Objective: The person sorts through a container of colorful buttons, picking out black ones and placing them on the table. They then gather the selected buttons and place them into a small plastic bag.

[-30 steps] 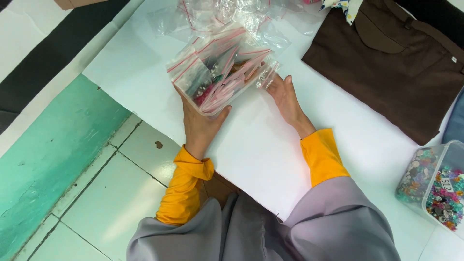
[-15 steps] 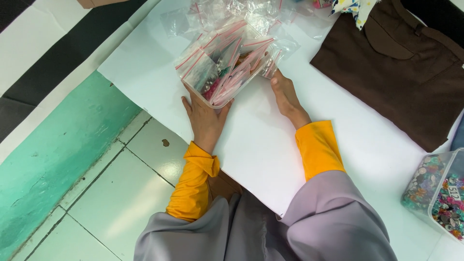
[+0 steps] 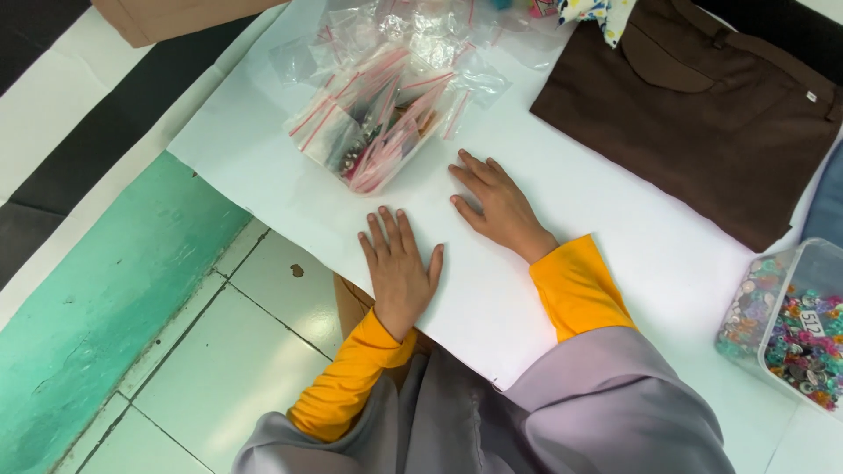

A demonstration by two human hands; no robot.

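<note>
Left hand (image 3: pixel 399 268) lies flat and spread wide, palm down, on the white sheet (image 3: pixel 606 237) covering the table, holding nothing at all. Right hand (image 3: pixel 493 204) is just beside it, a little further out, fingers loosely splayed and also pressed to the sheet, nothing in its grasp. Straight ahead of both hands, near the fingertips but not touching them, sits the pile of small clear zip bags (image 3: pixel 378 118) with red seal strips, bunched together and leaning every which way, with dark bits and small beads showing through the plastic. More loose clear bags (image 3: pixel 421 26) are scattered beyond that pile, further from the hands. Off to the right hand's far side, well apart, a brown garment (image 3: pixel 702 114) is laid out flat on the sheet. Down by the right elbow, a clear plastic box (image 3: pixel 781 325) full of mixed colourful beads and buttons stands at the table's edge. Orange sleeves (image 3: pixel 580 285) run back from both wrists under a grey drape. Beyond the left hand, below the table, there's white tile and a green strip of floor (image 3: pixel 97 307).
</note>
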